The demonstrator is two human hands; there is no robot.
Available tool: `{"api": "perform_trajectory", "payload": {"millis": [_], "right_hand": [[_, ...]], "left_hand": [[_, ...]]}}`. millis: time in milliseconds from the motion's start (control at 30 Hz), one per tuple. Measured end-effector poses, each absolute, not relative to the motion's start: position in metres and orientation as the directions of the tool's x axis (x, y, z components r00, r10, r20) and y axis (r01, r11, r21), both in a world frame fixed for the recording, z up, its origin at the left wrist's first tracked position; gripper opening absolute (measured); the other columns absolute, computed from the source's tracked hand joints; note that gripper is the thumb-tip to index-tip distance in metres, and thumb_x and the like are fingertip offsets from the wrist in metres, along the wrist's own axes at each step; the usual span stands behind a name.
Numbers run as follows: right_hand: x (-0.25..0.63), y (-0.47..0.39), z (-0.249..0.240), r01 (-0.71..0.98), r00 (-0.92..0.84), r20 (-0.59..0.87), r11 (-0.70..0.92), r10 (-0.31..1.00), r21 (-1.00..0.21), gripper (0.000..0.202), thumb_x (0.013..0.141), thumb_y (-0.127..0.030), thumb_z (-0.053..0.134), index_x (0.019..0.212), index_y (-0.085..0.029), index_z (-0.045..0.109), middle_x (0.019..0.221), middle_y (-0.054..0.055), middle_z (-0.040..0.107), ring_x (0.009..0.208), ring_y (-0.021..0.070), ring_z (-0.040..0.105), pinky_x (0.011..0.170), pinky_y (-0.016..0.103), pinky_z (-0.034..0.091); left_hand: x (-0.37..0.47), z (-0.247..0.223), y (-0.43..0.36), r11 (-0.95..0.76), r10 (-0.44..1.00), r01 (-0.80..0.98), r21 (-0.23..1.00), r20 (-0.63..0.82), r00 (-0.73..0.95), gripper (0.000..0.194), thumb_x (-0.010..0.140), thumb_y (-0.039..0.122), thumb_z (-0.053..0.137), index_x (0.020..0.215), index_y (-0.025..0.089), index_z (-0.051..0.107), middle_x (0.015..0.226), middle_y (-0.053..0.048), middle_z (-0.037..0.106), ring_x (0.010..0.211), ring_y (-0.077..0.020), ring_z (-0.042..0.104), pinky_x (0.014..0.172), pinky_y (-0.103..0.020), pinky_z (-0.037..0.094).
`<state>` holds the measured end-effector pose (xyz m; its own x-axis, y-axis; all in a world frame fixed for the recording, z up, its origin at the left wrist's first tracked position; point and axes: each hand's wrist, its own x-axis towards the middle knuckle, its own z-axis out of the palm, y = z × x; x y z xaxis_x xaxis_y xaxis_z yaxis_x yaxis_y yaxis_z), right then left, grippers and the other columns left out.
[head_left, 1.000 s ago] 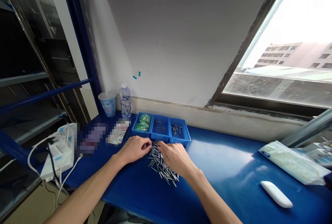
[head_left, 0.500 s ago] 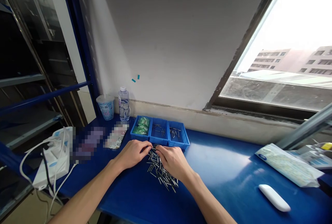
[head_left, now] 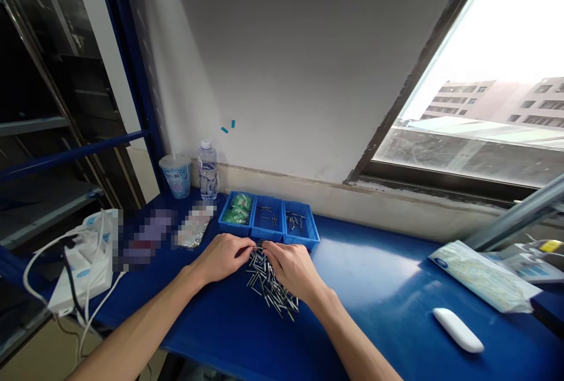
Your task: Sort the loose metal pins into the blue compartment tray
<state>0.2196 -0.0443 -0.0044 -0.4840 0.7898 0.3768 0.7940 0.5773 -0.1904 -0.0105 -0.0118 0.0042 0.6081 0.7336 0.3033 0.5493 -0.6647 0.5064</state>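
Observation:
A heap of thin silver metal pins (head_left: 269,288) lies on the blue tabletop. At the top of this heap my left hand (head_left: 224,257) has thumb and forefinger pinched together on the end of a thin metal pin (head_left: 259,247). My right hand (head_left: 288,264) faces it from the other side, its fingertips closed on the same pin, partly covering it and the heap. Just beyond both hands stand three joined blue bins: the left bin (head_left: 225,225) holds small green-and-clear packets (head_left: 238,209), while the middle bin (head_left: 267,234) and right bin (head_left: 313,234) hold a few loose pins.
A water bottle (head_left: 207,172) and a lidded cup (head_left: 175,176) stand by the wall. A white power strip (head_left: 86,269) with cables is at the left. On the right lie a white oblong case (head_left: 458,330) and a soft plastic packet (head_left: 484,278).
The whole view has shifted slightly, so everything sits a little higher and further left. Both hands keep their pinch over the heap with hardly any movement.

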Motion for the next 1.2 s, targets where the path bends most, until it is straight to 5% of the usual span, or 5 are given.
{"api": "perform_trajectory", "payload": {"millis": [233, 400, 700, 900, 1200], "right_hand": [[0.2172, -0.0441, -0.0038, 0.822, -0.477, 0.314, 0.543, 0.821, -0.170, 0.025, 0.112, -0.021, 0.042, 0.098, -0.019, 0.063, 0.075, 0.002, 0.073, 0.059, 0.0168, 0.065, 0.054, 0.029, 0.024], [0.2171, -0.0453, -0.0013, 0.807, -0.473, 0.350, 0.557, 0.809, -0.196, 0.016, 0.113, -0.028, 0.047, 0.120, -0.019, 0.059, 0.090, 0.003, 0.077, 0.065, 0.0171, 0.068, 0.055, 0.028, 0.028], [0.2173, -0.0432, -0.0066, 0.796, -0.483, 0.425, 0.586, 0.766, -0.152, 0.026, 0.113, -0.023, 0.042, 0.097, -0.019, 0.062, 0.082, 0.001, 0.069, 0.062, 0.0137, 0.062, 0.057, 0.028, 0.029], [0.2172, -0.0448, -0.0047, 0.772, -0.509, 0.431, 0.616, 0.745, -0.154, 0.014, 0.112, -0.027, 0.048, 0.117, -0.018, 0.059, 0.094, 0.003, 0.071, 0.070, 0.0159, 0.065, 0.058, 0.028, 0.031], [0.2170, -0.0444, -0.0052, 0.787, -0.498, 0.429, 0.601, 0.753, -0.141, 0.021, 0.114, -0.027, 0.044, 0.103, -0.019, 0.061, 0.088, 0.002, 0.069, 0.066, 0.0151, 0.064, 0.058, 0.029, 0.030]], "left_hand": [[-0.0102, 0.0043, -0.0123, -0.672, 0.726, 0.548, 0.499, 0.299, 0.619, 0.026, 0.104, 0.025, 0.053, 0.101, 0.025, 0.079, 0.081, 0.001, 0.077, 0.071, -0.0166, 0.069, 0.066, -0.026, 0.040], [-0.0104, 0.0015, -0.0112, -0.660, 0.741, 0.550, 0.512, 0.323, 0.588, 0.024, 0.104, 0.026, 0.054, 0.101, 0.025, 0.078, 0.084, 0.001, 0.078, 0.070, -0.0164, 0.069, 0.065, -0.026, 0.039], [-0.0093, 0.0014, -0.0129, -0.674, 0.725, 0.541, 0.503, 0.309, 0.616, 0.023, 0.103, 0.024, 0.054, 0.094, 0.024, 0.075, 0.071, 0.003, 0.069, 0.062, -0.0134, 0.061, 0.062, -0.025, 0.034], [-0.0100, -0.0005, -0.0115, -0.677, 0.724, 0.543, 0.496, 0.317, 0.613, 0.021, 0.102, 0.024, 0.056, 0.093, 0.023, 0.075, 0.071, 0.002, 0.069, 0.063, -0.0140, 0.062, 0.062, -0.026, 0.034], [-0.0084, -0.0012, -0.0119, -0.685, 0.713, 0.544, 0.485, 0.293, 0.637, 0.022, 0.101, 0.021, 0.055, 0.094, 0.023, 0.076, 0.071, 0.002, 0.070, 0.063, -0.0141, 0.063, 0.063, -0.026, 0.035]]}}
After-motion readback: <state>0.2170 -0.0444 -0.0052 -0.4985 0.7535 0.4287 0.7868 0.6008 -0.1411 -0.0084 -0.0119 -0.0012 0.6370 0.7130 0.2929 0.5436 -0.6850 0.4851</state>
